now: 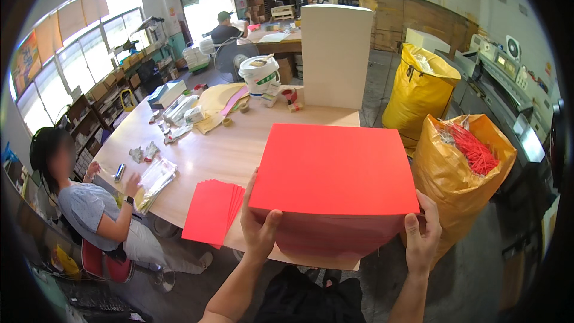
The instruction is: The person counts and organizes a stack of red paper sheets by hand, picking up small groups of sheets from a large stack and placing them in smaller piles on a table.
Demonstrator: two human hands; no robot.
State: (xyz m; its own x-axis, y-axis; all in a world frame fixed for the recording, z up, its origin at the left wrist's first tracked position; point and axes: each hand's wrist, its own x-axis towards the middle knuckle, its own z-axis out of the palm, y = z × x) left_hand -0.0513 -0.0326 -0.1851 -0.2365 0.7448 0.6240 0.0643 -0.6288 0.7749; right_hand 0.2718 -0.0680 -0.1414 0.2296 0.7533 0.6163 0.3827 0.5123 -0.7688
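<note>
We hold a thick red stack (335, 185) at the table's (221, 155) near right corner, a thinner red pile (210, 210) fanned at the near edge to its left. A tall white block (335, 54) stands at the far right corner. Our left hand (257, 224) and right hand (423, 236) clasp the stack's near corners, thumbs up, fingers wrapped around its sides.
</note>
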